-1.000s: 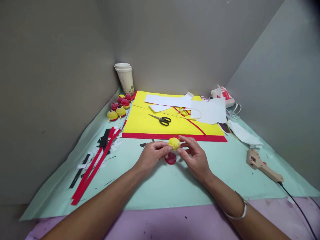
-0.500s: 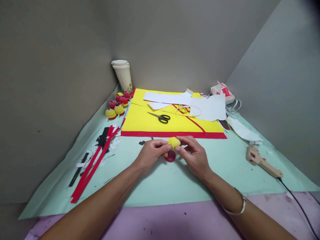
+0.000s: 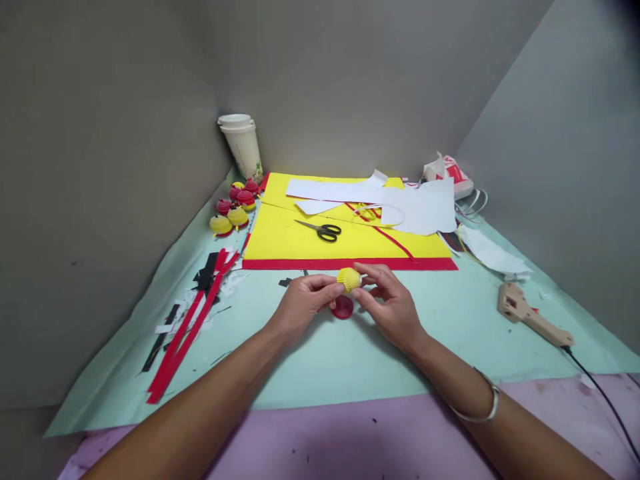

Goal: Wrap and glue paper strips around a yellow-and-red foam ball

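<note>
Far left of the frame, long flat red strips [image 3: 165,379] lie among black and white scraps; were your left forearm to sweep outward, it could scatter them. Upper left, small rounded yellow-and-red pieces [image 3: 237,215] crowd just below a tall white lidded cup [image 3: 243,147]; a knock to the cup would probably topple it onto them. At centre, your left hand [image 3: 304,305] pinches the left side of a small ridged yellow dome [image 3: 347,280], apparently of paper, between thumb and fingers. Too firm a squeeze could dent its wall or push its ridges out of line. Black-handled metal scissors [image 3: 320,231] lie beyond, points leftward, a hazard to a reaching hand. Below the dome, a round dark-red coiled disc [image 3: 343,308] rests on the pale-green covering; a dropped dome could land on it. Your right hand [image 3: 386,301] closes thumb and forefinger on the dome's right edge; uneven pressure could tilt or twist it. At right lies a beige pistol-shaped tool [image 3: 535,316]; a snag on its black cord [image 3: 600,388] could drag it.
</note>
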### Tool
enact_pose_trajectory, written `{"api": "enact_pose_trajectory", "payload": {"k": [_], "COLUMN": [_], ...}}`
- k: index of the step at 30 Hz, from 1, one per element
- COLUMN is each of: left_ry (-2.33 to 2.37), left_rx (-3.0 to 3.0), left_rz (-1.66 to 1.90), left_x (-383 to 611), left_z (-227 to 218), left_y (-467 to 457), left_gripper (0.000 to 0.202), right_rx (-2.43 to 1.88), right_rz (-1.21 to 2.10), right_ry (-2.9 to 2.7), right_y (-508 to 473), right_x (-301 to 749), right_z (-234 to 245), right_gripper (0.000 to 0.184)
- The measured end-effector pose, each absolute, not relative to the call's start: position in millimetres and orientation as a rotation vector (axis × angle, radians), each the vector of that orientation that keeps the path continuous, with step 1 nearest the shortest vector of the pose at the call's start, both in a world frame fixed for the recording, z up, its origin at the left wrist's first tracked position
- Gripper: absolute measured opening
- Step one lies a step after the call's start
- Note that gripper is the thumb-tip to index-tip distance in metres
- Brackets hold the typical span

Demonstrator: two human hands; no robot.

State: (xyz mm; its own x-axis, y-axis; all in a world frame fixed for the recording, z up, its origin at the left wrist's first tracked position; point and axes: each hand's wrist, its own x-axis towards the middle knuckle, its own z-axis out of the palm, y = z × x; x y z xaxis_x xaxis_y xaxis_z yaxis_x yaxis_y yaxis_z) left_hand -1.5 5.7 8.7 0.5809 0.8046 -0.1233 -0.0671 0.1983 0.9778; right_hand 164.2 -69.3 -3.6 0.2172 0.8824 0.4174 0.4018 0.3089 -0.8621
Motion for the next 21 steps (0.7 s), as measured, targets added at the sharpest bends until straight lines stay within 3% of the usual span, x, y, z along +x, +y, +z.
{"api": "enact_pose_trajectory", "payload": {"k": [21], "left_ry": [0.722], "left_rx": [1.295], "left_rz": [0.656], "left_x": [-3.4], "left_z": [9.8], "left_y": [4.2], "left_gripper": [0.028], "right_rx": [-1.310], "right_rz": [0.634], "right_ry": [-1.251], "right_y": [-68.9], "right_x": [161.4], "right_z": [-4.2], "right_gripper": [0.031]}}
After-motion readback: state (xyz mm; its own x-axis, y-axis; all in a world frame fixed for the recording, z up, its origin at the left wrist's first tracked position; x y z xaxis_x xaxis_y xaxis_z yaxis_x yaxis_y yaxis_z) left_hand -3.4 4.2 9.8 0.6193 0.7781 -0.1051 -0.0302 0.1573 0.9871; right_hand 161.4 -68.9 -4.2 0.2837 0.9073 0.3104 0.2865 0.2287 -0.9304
